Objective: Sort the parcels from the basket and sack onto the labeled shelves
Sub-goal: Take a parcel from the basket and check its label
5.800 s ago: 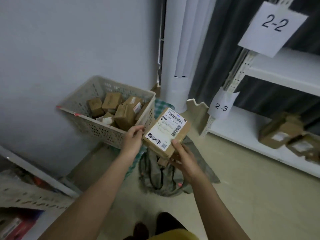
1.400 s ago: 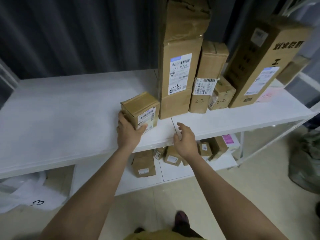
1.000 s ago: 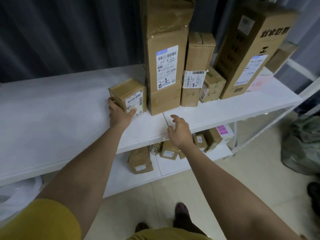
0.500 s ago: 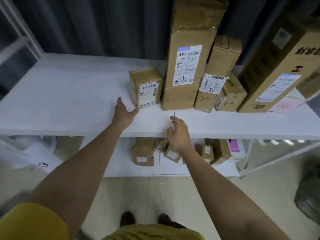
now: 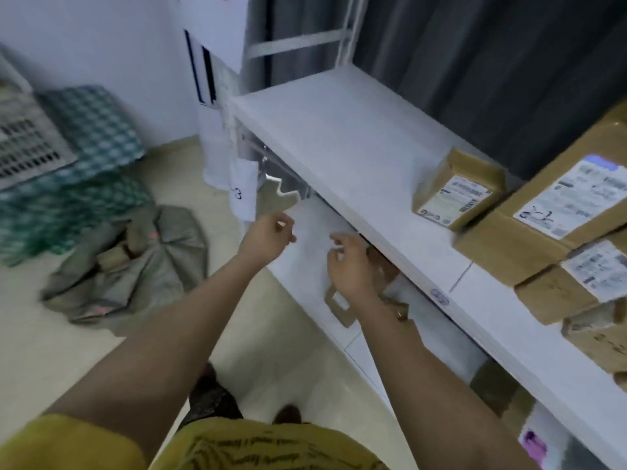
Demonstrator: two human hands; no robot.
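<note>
Small parcel [image 5: 458,189]: upright on upper shelf [image 5: 342,144], label outward, beside taller boxes [image 5: 543,228]. Left hand [image 5: 263,237], right hand [image 5: 351,266]: loosely curled, holding nothing, free for next pick. Sack [image 5: 125,266], basket [image 5: 29,147]: floor left, parcels remaining.

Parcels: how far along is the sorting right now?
Done: the small parcel stands on the shelf beside the bigger boxes, with no hand on it. In hand: nothing; the left hand and right hand are both empty. Left: the sack on the floor has parcels showing in its mouth; the basket is only partly in view.
</note>
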